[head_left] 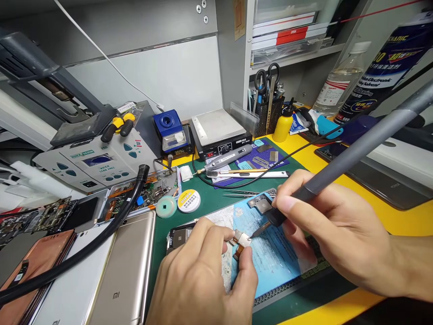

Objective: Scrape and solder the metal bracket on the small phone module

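My left hand (206, 275) is closed, pinching a small silver module with brown flex ribbons (242, 238) between the fingertips and thumb. In my right hand (324, 216), gripped like a pen, is a grey soldering iron (355, 158) with a black grip. Its dark tip meets, or nearly meets, the module's right edge. Beneath both hands lies a sheet with a blue picture (267, 266). A dark metal phone bracket (260, 204) rests on the sheet beside the grip. Behind my left hand, a dark phone part (179, 234) is partly hidden.
Several phone back covers (125, 266) lie at left, crossed by a black hose (111, 230). Behind stand a hot-air station (98, 160), a blue iron holder (165, 124) and a hot plate (219, 128). Tweezers (237, 195), a yellow bottle (283, 124) and a dark phone (368, 176) lie farther right.
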Demonstrator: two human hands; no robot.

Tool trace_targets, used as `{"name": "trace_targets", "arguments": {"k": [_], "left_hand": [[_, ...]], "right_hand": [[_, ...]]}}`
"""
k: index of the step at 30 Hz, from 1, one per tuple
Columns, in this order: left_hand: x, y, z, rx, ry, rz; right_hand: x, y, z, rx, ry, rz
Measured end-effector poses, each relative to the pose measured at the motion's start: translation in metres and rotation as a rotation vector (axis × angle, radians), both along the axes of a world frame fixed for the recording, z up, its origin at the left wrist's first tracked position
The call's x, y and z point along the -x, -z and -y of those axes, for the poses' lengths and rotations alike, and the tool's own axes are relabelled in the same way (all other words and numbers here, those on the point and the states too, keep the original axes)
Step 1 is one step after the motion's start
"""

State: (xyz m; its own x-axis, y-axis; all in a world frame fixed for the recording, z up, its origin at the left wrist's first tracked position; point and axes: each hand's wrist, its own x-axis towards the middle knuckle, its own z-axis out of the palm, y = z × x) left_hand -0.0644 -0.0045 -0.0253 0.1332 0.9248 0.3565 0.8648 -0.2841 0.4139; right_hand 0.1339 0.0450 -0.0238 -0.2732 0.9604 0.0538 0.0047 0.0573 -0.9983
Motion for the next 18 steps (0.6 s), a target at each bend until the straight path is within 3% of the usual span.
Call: {"name": "trace_targets", "arguments": {"k": [18], "left_hand": [[0.0028, 0.0043, -0.0007, -0.004, 0.006, -0.018]], "right_hand": [[-0.0008, 0.0018, 0.0003, -0.001, -0.015, -0.007]]}}
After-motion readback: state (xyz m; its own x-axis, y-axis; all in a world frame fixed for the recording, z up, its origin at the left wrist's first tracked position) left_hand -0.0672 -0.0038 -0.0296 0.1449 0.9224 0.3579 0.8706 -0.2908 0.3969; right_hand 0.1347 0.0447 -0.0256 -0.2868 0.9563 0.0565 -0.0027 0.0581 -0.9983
